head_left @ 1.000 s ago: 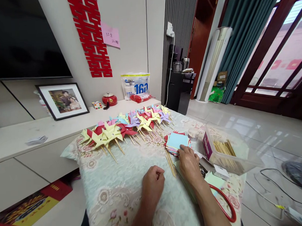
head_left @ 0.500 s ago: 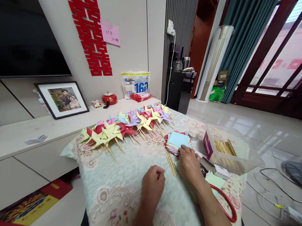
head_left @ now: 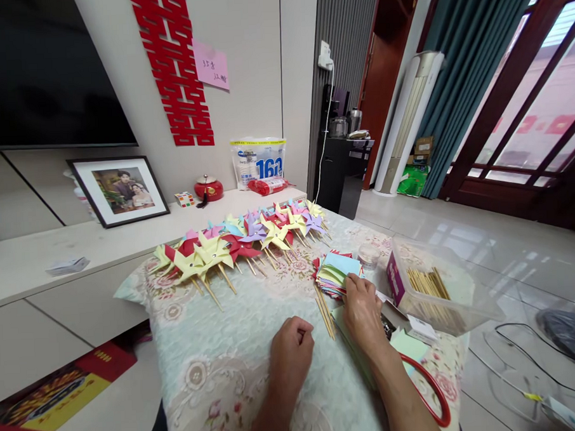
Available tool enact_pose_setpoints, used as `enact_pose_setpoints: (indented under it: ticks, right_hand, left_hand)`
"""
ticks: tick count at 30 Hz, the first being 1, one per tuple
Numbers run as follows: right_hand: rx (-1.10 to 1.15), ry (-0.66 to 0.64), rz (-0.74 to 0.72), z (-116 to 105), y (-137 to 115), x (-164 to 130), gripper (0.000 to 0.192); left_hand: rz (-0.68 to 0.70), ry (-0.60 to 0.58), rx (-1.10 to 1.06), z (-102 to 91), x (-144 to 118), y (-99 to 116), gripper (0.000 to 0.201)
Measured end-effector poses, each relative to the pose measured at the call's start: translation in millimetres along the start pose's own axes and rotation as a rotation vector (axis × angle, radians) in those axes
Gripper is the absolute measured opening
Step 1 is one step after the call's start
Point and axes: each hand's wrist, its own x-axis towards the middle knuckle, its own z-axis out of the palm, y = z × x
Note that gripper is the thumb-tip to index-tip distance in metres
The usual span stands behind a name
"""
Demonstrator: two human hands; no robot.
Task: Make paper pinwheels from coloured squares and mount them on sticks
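Left of the box point(head_left: 395, 279), the paper stack point(head_left: 332, 280) has its near edge under the bent fingers of the right hand point(head_left: 362, 306); whether they pinch, I can't tell. Light fingertips should part the top sheet point(head_left: 343, 262) without dragging others. The bowed edge faces the person; squarish sheets show no clear long axis. Further from the box, the left hand point(head_left: 292, 347) is loosely curled, seemingly on nothing.

Well beyond the left hand point(head_left: 292, 352), a plastic bag point(head_left: 259, 164) bears a blue "160". Higher and left of that hand, a pink note point(head_left: 210, 64) reads "35" (its second line is unclear), overlapping red strips point(head_left: 179, 96) repeating 囍.
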Motion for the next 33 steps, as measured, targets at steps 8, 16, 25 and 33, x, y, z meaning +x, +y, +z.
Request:
enact_pose_setpoints:
  ticks: [8, 16, 25, 33]
  right_hand:
    - [0.009, 0.000, -0.005, 0, -1, 0, 0.039]
    - [0.049, -0.029, -0.017, 1, 1, 1, 0.035]
    - [0.066, -0.036, -0.015, 5, 3, 1, 0.034]
    - [0.089, -0.064, -0.001, 5, 1, 2, 0.039]
  left_hand:
    - [-0.010, -0.020, 0.041, 0.9, 1, 1, 0.016]
    - [-0.046, -0.015, -0.009, -0.2, -1, 1, 0.014]
    - [-0.151, -0.074, -0.441, 27.3, 40, 42, 0.045]
    - [-0.094, -0.172, -0.615, 49.1, 59, 61, 0.067]
